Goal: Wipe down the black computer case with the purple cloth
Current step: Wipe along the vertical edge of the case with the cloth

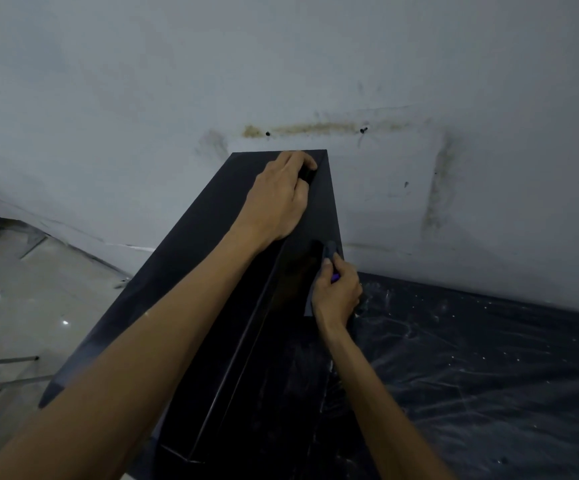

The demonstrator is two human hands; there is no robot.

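Observation:
The black computer case [184, 282] stands in the middle, stretching away from me toward the wall. My left hand [277, 199] grips its far top edge, fingers curled over the rim near the far corner. My right hand [338, 294] is lower on the case's right side and holds the bunched purple cloth [329, 252] against that side panel. Only a small dark wad of cloth and a bright purple sliver by my fingers show; the rest is hidden in my fist.
A stained white wall [419, 168] rises right behind the case. A dark plastic sheet [489, 375] speckled with white dust covers the surface at right. Pale floor tiles [38, 289] and metal chair legs [4, 362] lie at left.

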